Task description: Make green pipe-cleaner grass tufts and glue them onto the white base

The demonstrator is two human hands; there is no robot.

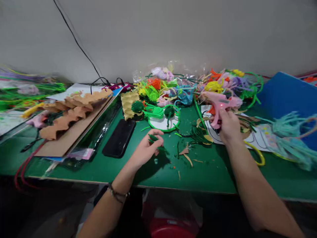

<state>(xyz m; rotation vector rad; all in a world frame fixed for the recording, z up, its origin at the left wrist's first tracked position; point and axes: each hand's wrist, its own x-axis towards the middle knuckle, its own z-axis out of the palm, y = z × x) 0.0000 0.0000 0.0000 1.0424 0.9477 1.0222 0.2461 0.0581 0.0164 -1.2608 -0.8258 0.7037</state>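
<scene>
My right hand (229, 125) is wrapped round the handle of a pink glue gun (220, 103), whose small red light is lit. Between the fingers and thumb of my left hand (149, 147) is a small dark green piece (153, 138), held above the green table (198, 177). Just beyond that hand lies a white round piece with a green rim (162, 124), with green yarn and a dark green ball (169, 111) on it. Another dark green ball (137, 106) rests by a yellow egg-carton piece (128, 104). Green stems and scraps (198, 134) lie between my hands.
A black phone (119, 138) lies left of my left hand. Cardboard (66, 137) with brown egg-carton strips (66, 120) is further left. Colourful yarn bundles (158, 87) line the wall. A blue board (284, 99) and teal yarn (288, 127) are at the right.
</scene>
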